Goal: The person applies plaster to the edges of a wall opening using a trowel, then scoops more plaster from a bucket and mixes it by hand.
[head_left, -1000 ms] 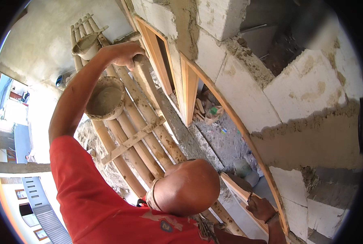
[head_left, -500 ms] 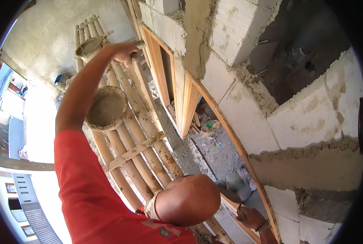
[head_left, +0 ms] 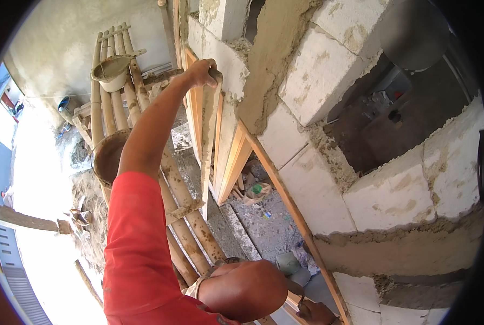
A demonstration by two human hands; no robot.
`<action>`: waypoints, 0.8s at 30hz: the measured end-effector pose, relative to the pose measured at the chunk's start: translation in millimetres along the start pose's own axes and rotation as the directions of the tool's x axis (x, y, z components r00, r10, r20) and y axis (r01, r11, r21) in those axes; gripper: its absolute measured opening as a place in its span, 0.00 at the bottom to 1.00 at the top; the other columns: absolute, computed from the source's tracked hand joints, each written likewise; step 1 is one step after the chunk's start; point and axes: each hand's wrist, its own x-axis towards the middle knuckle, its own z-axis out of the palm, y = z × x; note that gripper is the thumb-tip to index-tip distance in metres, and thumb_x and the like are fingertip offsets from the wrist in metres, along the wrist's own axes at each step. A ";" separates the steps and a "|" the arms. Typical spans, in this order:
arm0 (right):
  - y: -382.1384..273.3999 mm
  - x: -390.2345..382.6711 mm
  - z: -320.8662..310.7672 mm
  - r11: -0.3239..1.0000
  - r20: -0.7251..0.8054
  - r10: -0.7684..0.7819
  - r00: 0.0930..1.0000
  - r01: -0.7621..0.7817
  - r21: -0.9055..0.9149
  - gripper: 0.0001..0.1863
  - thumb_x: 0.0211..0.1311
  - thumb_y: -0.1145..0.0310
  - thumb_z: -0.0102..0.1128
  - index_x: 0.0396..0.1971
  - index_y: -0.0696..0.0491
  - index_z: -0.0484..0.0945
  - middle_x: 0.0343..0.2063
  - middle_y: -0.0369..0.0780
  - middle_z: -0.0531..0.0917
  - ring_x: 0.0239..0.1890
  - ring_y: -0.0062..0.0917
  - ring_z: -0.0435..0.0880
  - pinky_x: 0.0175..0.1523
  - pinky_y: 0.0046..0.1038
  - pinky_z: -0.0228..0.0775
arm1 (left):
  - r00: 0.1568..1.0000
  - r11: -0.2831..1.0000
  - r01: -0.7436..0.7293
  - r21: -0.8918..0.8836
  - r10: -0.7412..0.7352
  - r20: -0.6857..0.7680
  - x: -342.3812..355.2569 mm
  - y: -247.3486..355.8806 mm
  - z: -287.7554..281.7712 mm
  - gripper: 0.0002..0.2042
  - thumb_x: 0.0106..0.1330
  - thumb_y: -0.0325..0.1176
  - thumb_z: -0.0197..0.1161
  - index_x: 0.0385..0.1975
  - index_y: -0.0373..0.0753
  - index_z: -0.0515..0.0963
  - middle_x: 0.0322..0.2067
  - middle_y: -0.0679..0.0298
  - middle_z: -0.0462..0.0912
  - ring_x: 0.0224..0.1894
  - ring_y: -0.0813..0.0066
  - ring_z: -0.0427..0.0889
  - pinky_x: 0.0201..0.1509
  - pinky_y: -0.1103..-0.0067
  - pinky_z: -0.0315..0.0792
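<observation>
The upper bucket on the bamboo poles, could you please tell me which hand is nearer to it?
Left. The left hand is to the right of the upper bucket; the right hand is farther away, near the picture's lower edge.

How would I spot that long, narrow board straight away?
Find the pale block wall on the right, then the orange-brown wooden frame at its left edge. Just left of that frame in the picture stands the greyish-tan board. Unlike the frame, its top is gripped by the left hand.

Pale block wall (head_left: 317,189), grey floor (head_left: 277,230)
</observation>
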 end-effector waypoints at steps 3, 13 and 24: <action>-14.0 -8.3 -5.5 0.893 0.010 -0.242 0.970 0.227 -0.389 0.11 0.68 0.60 0.57 0.40 0.52 0.72 0.32 0.48 0.78 0.36 0.52 0.77 0.38 0.49 0.68 | 0.975 0.989 0.037 -0.141 -0.067 -0.214 10.5 -12.3 21.2 0.25 0.46 0.31 0.79 0.45 0.33 0.78 0.38 0.54 0.85 0.42 0.63 0.84 0.49 0.70 0.76; -79.6 -11.3 2.5 0.866 -0.066 -0.049 0.997 0.009 -0.500 0.15 0.67 0.56 0.58 0.44 0.52 0.72 0.34 0.53 0.81 0.37 0.57 0.77 0.39 0.53 0.68 | 0.973 0.631 0.055 -0.774 -0.207 -0.100 -3.9 16.2 64.7 0.32 0.61 0.37 0.72 0.64 0.34 0.70 0.55 0.54 0.80 0.52 0.67 0.79 0.54 0.74 0.73; -72.6 5.1 -0.7 0.822 -0.041 -0.096 0.995 0.056 -0.567 0.20 0.71 0.51 0.54 0.49 0.53 0.72 0.42 0.55 0.81 0.46 0.61 0.75 0.44 0.55 0.69 | 0.934 0.408 -0.033 -0.913 -0.312 -0.173 -7.8 -3.6 94.6 0.24 0.71 0.44 0.62 0.59 0.34 0.76 0.51 0.58 0.83 0.50 0.73 0.79 0.57 0.76 0.71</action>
